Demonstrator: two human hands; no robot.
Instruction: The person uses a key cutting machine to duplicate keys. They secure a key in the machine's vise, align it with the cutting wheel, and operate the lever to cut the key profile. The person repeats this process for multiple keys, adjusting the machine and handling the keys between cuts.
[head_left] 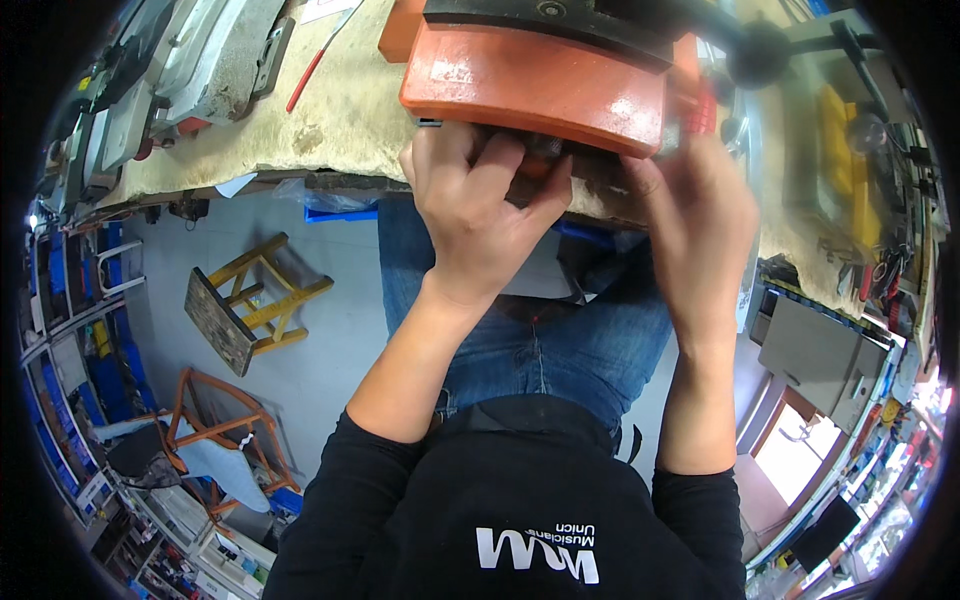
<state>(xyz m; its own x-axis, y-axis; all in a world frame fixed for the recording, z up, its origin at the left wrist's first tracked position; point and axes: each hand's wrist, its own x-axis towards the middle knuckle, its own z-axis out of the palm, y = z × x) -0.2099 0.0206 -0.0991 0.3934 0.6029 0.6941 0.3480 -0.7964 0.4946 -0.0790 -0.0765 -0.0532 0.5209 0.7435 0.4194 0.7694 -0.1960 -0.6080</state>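
Observation:
An orange-painted bench machine (pixel 535 85) with a dark top plate and a lever ending in a black ball knob (pixel 758 55) stands at the workbench's near edge. My left hand (pixel 475 200) reaches under its front lip, fingers curled in beside a small dark part (pixel 545 148); whatever they pinch is hidden. At the machine's right front corner is my right hand (pixel 705 215), its thumb against the orange lower edge. The other fingers of that hand are smeared by motion next to a red ribbed piece (pixel 703 108).
A red-handled tool (pixel 305 85) lies on the worn workbench (pixel 350 140), with grey metal machines (pixel 215 60) to its left. Yellow parts (pixel 845 150) sit at the right. On the floor to my left are a wooden stool (pixel 255 300) and a wooden-framed chair (pixel 225 440).

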